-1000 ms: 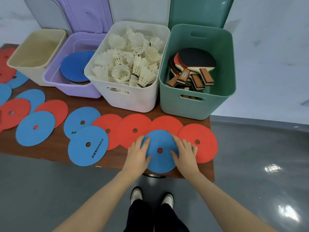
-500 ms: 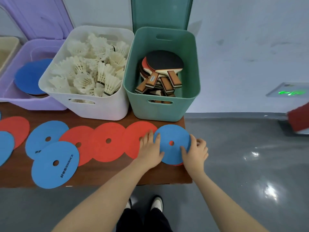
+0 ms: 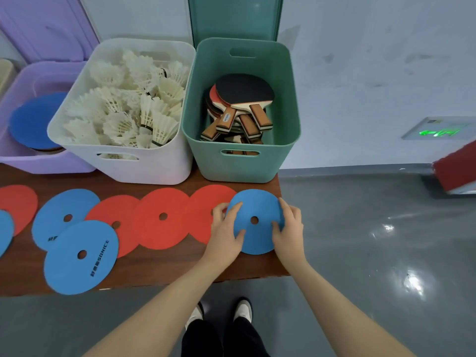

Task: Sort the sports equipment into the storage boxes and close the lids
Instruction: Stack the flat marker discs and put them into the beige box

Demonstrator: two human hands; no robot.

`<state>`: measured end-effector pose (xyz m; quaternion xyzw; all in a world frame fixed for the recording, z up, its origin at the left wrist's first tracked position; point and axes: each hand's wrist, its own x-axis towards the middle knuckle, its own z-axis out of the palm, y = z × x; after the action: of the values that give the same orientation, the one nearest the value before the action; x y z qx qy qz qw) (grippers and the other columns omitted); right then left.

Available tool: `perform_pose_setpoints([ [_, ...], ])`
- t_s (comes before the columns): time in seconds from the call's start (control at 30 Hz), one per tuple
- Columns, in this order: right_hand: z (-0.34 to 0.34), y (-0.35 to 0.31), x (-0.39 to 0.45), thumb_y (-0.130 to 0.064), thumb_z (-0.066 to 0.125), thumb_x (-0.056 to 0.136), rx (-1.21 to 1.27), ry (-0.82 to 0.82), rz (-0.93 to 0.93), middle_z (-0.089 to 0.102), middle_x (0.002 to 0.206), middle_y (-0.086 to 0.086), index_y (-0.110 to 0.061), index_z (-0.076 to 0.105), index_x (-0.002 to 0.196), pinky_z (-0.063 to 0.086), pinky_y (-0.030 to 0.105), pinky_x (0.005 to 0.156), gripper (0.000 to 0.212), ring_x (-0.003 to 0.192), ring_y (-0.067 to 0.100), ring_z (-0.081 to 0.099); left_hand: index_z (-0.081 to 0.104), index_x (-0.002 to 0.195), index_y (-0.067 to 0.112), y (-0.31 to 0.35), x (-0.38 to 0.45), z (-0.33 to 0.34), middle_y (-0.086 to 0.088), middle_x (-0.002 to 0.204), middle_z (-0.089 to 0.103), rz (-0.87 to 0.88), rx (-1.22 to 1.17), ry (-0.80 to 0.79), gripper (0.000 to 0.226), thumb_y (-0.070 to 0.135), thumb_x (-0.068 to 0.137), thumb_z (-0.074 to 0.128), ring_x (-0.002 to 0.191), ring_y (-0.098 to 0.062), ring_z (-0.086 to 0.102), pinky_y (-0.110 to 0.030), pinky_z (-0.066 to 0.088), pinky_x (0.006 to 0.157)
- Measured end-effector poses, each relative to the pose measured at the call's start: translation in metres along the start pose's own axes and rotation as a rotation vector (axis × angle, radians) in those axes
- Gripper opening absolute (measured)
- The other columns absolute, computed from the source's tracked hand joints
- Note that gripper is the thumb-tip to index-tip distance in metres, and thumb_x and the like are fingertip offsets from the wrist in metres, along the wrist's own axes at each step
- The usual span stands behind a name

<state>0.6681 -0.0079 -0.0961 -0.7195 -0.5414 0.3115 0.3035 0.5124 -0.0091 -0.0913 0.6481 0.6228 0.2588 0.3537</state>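
Fingers of both hands pinching one blue disc, left hand, right hand, four red discs, four boxes

The blue disc at the table's right end looks like matt, felt-like foam, as do the red discs left of it. The table is dark, smooth wood. Behind it, the green box and white box are matt plastic. The floor to its right is glossy grey.
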Motion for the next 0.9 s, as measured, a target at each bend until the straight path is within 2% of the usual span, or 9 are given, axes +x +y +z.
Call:
perform_pose_setpoints([
  [0.1, 0.017, -0.016, -0.001, -0.001, 0.049, 0.090, 0.005, -0.048, -0.036, 0.042, 0.129, 0.005, -0.018, 0.036, 0.141, 0.037, 0.033, 0.095, 0.056, 0.109, 0.024, 0.044, 0.041, 0.136, 0.011, -0.013, 0.002, -0.024, -0.004, 0.131, 0.027, 0.010, -0.024, 0.133, 0.058, 0.002, 0.083, 0.061, 0.124, -0.018, 0.033, -0.022, 0.027, 0.104],
  [0.2, 0.036, -0.035, 0.006, -0.006, 0.051, 0.089, -0.113, -0.161, -0.054, 0.041, 0.135, 0.006, -0.015, 0.029, 0.143, 0.027, 0.035, 0.099, 0.059, 0.119, 0.024, 0.040, 0.040, 0.136, 0.006, -0.029, 0.010, -0.052, -0.015, 0.136, 0.030, -0.026, 0.060, 0.165, 0.059, 0.003, 0.082, 0.062, 0.128, -0.028, 0.033, -0.029, 0.026, 0.107],
  [0.3, 0.057, -0.045, 0.010, -0.020, 0.055, 0.089, -0.343, -0.202, -0.047, 0.037, 0.136, 0.009, -0.014, 0.026, 0.143, 0.026, 0.037, 0.098, 0.062, 0.119, 0.028, 0.036, 0.023, 0.145, 0.011, -0.046, 0.014, -0.066, -0.019, 0.149, 0.017, -0.147, 0.318, 0.059, 0.073, 0.015, 0.084, 0.062, 0.134, -0.036, 0.022, -0.039, 0.020, 0.109],
  [0.4, 0.066, -0.048, 0.008, -0.029, 0.057, 0.087, -0.439, -0.177, 0.032, 0.029, 0.138, 0.012, -0.011, 0.026, 0.143, 0.025, 0.039, 0.100, 0.067, 0.121, 0.031, 0.031, 0.009, 0.148, 0.017, -0.063, 0.014, -0.074, -0.012, 0.155, 0.006, -0.279, 0.481, -0.062, 0.080, 0.034, 0.087, 0.057, 0.141, -0.032, 0.007, -0.044, 0.012, 0.112],
  [0.57, 0.064, -0.044, 0.008, -0.027, 0.059, 0.086, -0.412, -0.206, 0.056, 0.026, 0.137, 0.008, -0.020, 0.031, 0.141, 0.022, 0.042, 0.103, 0.063, 0.123, 0.031, 0.028, 0.014, 0.148, 0.023, -0.064, 0.006, -0.071, -0.003, 0.156, 0.008, -0.185, 0.434, -0.147, 0.074, 0.031, 0.088, 0.057, 0.143, -0.022, 0.004, -0.043, 0.007, 0.112],
  [0.77, 0.052, -0.037, 0.013, -0.021, 0.067, 0.079, -0.253, -0.221, 0.091, 0.031, 0.136, 0.004, -0.025, 0.041, 0.134, 0.020, 0.040, 0.104, 0.060, 0.123, 0.028, 0.028, 0.030, 0.142, 0.031, -0.059, -0.002, -0.063, 0.000, 0.148, 0.021, -0.204, 0.244, -0.022, 0.065, 0.025, 0.085, 0.061, 0.136, -0.020, 0.017, -0.041, 0.013, 0.108],
  [0.9, 0.050, -0.034, 0.007, -0.012, 0.066, 0.078, -0.127, -0.205, 0.094, 0.042, 0.129, -0.003, -0.025, 0.040, 0.128, 0.020, 0.037, 0.101, 0.058, 0.121, 0.024, 0.035, 0.035, 0.140, 0.025, -0.052, -0.004, -0.055, -0.003, 0.144, 0.022, -0.134, 0.136, 0.046, 0.062, 0.014, 0.084, 0.061, 0.133, -0.023, 0.024, -0.041, 0.023, 0.109],
])
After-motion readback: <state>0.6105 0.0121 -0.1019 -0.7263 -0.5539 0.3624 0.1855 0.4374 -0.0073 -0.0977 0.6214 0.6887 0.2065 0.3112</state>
